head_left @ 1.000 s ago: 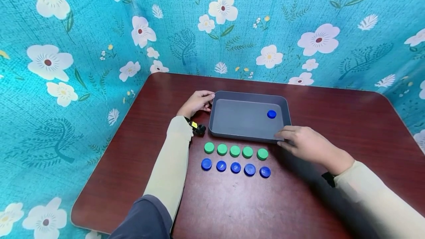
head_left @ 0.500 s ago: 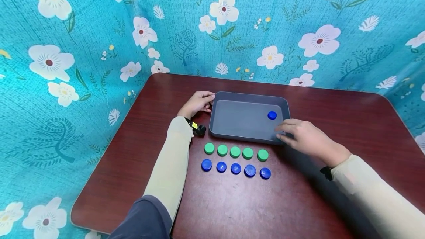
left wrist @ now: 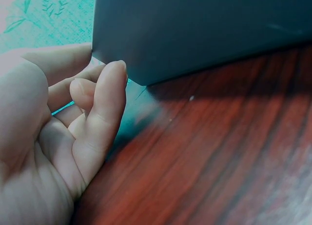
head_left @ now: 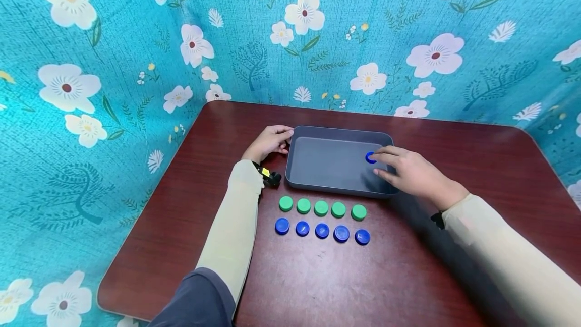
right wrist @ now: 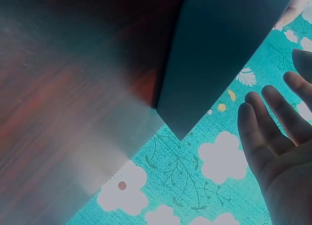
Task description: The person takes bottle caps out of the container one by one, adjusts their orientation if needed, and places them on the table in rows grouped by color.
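Note:
My left hand [head_left: 269, 143] grips the left end of a dark grey tray [head_left: 336, 189]. In the left wrist view, one digit of the left hand [left wrist: 73, 103] runs behind the tray's edge [left wrist: 195, 34], and other fingers bend against its outside. Over the tray's right end, my right hand [head_left: 410, 170] reaches in with fingers apart from the thumb. Its fingertips partly cover a blue bottle cap [head_left: 369, 157] in the tray; contact cannot be told. The right wrist view shows the right hand [right wrist: 282, 147] with extended fingers beside the tray's outer wall [right wrist: 204, 59].
In front of the tray lies a row of several green bottle caps [head_left: 321, 208], and nearer still a row of several blue bottle caps [head_left: 322, 230]. The reddish-brown table [head_left: 290, 286] meets a turquoise flowered curtain [head_left: 254, 29] at the back and left.
The right hand has moved left and farther in, from the tray's near right corner to over the blue cap inside. The left hand and the rows of caps stay put.

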`<state>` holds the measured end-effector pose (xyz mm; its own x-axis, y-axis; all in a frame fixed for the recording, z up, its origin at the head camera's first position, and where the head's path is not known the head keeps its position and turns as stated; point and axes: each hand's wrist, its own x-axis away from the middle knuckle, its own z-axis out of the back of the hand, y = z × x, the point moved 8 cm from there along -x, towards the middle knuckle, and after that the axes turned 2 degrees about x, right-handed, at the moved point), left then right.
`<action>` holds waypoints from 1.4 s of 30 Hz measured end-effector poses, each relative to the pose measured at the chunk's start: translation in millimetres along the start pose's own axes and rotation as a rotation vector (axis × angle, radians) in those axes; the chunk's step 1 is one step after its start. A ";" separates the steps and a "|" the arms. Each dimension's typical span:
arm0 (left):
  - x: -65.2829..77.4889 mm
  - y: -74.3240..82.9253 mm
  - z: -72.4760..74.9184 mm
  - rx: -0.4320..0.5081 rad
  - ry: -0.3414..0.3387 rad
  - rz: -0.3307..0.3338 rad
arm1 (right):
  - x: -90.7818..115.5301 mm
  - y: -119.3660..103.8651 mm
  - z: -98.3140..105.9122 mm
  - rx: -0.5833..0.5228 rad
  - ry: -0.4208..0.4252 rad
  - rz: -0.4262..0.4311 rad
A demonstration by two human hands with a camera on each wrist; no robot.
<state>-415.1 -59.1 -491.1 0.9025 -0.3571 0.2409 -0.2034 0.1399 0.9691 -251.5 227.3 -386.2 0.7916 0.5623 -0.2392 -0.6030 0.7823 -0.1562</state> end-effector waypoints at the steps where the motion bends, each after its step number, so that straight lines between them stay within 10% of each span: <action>1: 0.0 0.2 0.0 0.002 -0.001 0.000 | -2.0 1.2 0.2 0.002 -0.003 -0.003; 20: -3.5 -2.0 5.5 0.024 0.001 -0.006 | -33.5 27.3 -20.5 0.032 -0.218 -0.163; 42: 0.2 1.1 -1.4 -0.003 -0.006 0.000 | -33.0 52.1 -45.2 0.022 -0.274 -0.251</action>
<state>-414.6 -57.8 -490.1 0.9000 -0.3629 0.2416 -0.2026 0.1427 0.9688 -313.5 237.4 -429.7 0.9136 0.4006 0.0699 -0.3866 0.9089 -0.1563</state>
